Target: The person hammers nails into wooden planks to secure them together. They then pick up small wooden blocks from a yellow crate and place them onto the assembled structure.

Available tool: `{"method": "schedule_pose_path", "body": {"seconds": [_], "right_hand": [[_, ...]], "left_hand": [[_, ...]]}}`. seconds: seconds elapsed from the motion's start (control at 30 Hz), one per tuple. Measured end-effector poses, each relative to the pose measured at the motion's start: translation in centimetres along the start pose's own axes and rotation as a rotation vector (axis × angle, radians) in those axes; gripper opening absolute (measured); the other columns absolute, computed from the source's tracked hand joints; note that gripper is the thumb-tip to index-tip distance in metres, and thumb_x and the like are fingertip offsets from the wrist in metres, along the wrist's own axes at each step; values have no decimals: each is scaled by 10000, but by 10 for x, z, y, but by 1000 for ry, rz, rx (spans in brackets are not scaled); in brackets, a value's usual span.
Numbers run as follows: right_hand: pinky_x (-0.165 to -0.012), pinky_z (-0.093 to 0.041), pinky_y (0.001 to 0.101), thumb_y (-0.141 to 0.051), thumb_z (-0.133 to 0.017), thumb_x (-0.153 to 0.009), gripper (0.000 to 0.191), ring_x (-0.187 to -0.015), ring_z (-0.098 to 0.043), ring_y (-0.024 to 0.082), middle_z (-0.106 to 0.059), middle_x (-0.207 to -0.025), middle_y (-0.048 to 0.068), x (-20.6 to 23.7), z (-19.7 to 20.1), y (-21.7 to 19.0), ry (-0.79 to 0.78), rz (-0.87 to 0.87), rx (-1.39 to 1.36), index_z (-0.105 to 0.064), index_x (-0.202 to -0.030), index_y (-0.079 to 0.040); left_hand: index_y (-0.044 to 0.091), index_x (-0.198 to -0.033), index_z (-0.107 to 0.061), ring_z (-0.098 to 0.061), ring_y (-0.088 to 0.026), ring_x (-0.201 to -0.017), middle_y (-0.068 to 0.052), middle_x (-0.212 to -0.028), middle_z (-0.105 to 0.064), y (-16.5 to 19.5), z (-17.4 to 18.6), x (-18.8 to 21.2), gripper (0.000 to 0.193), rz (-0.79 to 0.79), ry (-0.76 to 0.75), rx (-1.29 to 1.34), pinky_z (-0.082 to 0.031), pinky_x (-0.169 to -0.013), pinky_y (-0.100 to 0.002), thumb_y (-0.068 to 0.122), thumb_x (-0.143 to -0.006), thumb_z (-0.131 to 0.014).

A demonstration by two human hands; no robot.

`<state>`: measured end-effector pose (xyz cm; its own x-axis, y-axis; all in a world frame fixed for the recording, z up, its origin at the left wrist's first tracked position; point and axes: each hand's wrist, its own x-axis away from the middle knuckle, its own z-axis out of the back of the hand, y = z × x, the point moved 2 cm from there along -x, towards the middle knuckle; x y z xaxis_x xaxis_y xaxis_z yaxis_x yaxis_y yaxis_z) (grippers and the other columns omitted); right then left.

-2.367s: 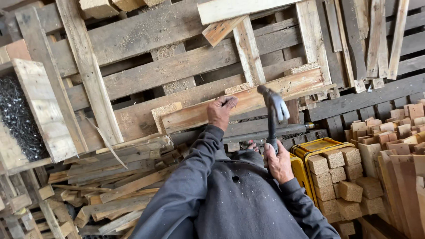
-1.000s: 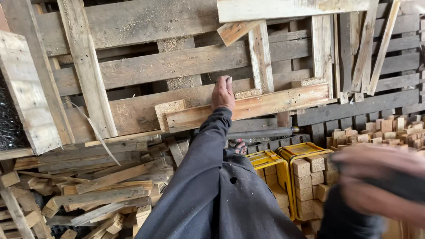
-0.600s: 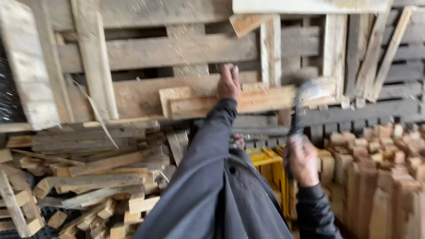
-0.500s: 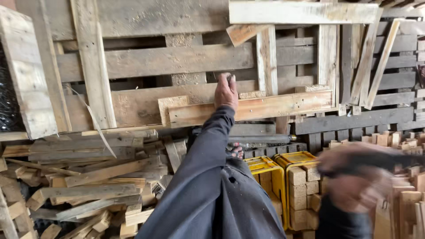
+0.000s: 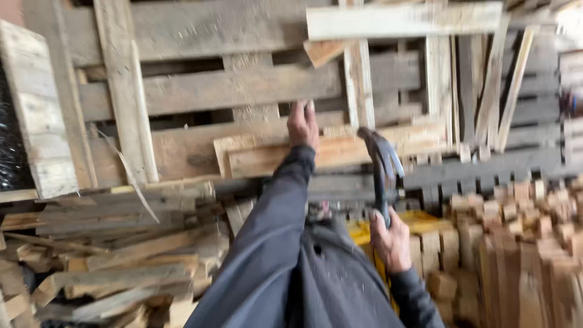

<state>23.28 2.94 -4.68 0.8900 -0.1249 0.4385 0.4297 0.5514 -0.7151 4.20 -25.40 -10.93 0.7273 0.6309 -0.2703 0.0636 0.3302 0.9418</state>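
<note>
My left hand pressed flat on the board; my right hand clenched the hammer.

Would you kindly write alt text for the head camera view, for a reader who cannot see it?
A person's left hand presses a pale wooden board on a weathered grey wooden pallet, while the right hand raises a dark metal claw hammer. Loose timber offcuts lie lower left; small cut wooden blocks and a yellow plastic crate sit lower right.
</note>
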Motion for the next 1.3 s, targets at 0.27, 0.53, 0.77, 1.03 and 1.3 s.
{"method": "schedule_pose_path", "body": {"seconds": [0.27,0.53,0.77,1.03,1.3], "right_hand": [[-423,-330,273,-349,-649,-987,320,-486,-403,79,-475,-611,-31,-22,-51,9,-229,-84,-282,-567,-898,-53],[-424,-406,284,-367,-641,-963,326,-472,-470,113,-523,-616,18,7,-56,-3,-309,-138,-353,-560,-933,-52],[-426,-390,274,-346,-615,-967,285,-462,-458,106,-507,-598,14,8,-126,-32,-370,-259,-251,-661,-947,-65],[-476,-411,262,-333,-741,-918,334,-505,-510,88,-588,-617,25,11,-174,-81,-119,-240,-136,-633,-936,-18],[-477,-435,245,-298,-754,-940,294,-507,-534,85,-582,-652,2,-11,-211,-102,16,-294,-359,-603,-921,-45]], "left_hand": [[32,-1064,-712,-623,-252,-780,-142,-899,-687,-2,115,75,189,443,116,45,-510,-693,-395,213,-1017,-684],[142,-1416,-571,-690,-371,-980,-189,-1051,-733,-41,242,87,688,502,-106,-597,-531,-884,-474,243,-782,-816],[214,-1608,-91,-583,-468,-1160,-330,-1284,-562,-60,262,7,1349,363,-687,-617,-452,-1026,-500,265,-597,-982],[220,-1542,-164,-675,-396,-1112,-240,-1298,-621,-127,244,-6,1286,271,-1052,-457,-549,-976,-443,322,-562,-990],[217,-1660,-44,-692,-395,-1072,-238,-1264,-634,-117,246,-4,1396,320,-1168,-444,-565,-941,-469,350,-624,-969]]}}
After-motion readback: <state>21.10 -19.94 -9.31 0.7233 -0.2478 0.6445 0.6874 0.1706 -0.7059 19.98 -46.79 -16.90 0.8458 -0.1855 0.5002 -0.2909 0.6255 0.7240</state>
